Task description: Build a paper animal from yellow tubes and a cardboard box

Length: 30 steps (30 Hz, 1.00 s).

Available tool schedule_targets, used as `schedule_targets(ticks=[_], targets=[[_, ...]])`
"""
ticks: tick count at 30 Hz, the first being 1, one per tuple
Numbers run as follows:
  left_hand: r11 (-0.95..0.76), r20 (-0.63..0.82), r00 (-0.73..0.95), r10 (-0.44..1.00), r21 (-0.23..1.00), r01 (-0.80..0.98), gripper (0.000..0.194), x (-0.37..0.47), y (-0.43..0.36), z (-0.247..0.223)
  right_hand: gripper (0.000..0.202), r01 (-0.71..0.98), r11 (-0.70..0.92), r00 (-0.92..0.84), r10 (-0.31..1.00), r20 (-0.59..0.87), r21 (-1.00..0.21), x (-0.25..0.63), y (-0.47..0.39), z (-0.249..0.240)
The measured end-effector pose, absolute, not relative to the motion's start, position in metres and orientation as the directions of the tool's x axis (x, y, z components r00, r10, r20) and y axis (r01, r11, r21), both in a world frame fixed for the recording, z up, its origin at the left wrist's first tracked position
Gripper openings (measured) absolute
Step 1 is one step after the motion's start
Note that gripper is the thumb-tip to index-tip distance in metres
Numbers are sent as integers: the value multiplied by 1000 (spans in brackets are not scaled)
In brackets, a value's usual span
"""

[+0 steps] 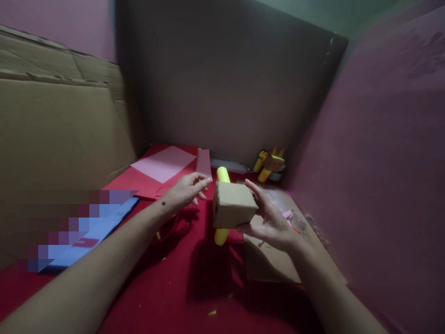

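Right grip point(273, 221) — 1 cardboard box point(234, 204)

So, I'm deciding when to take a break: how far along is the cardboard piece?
The cardboard box already looks formed, with yellow tubing showing beyond two sides. It is in the right hand; the left hand is open beside it. Its visible sides are plain, unlike the spiky yellow-and-brown figure behind, so decorating probably remains.

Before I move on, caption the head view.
Right hand holds a cardboard box with yellow tube ends protruding; left hand hovers open beside it.
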<state>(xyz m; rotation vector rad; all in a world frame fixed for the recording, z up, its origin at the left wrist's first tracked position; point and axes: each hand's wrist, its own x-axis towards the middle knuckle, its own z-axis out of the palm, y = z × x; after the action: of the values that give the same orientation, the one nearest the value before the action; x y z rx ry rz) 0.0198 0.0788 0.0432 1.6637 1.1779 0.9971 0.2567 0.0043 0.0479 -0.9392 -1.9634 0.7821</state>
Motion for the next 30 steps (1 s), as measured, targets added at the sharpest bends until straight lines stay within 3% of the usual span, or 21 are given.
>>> schedule_targets(ticks=[12, 26, 30], targets=[[-72, -8, 169, 986, 883, 464, 36, 25, 80, 30, 88, 187, 514, -275, 845, 458, -837, 259, 12, 41], [-150, 42, 191, 981, 789, 596, 41, 26, 80, 27, 103, 362, 442, -280, 891, 357, -820, 262, 11, 44], [-200, 80, 208, 975, 725, 659, 40, 28, 79, 25, 101, 315, 442, -281, 889, 362, -840, 265, 12, 44]])
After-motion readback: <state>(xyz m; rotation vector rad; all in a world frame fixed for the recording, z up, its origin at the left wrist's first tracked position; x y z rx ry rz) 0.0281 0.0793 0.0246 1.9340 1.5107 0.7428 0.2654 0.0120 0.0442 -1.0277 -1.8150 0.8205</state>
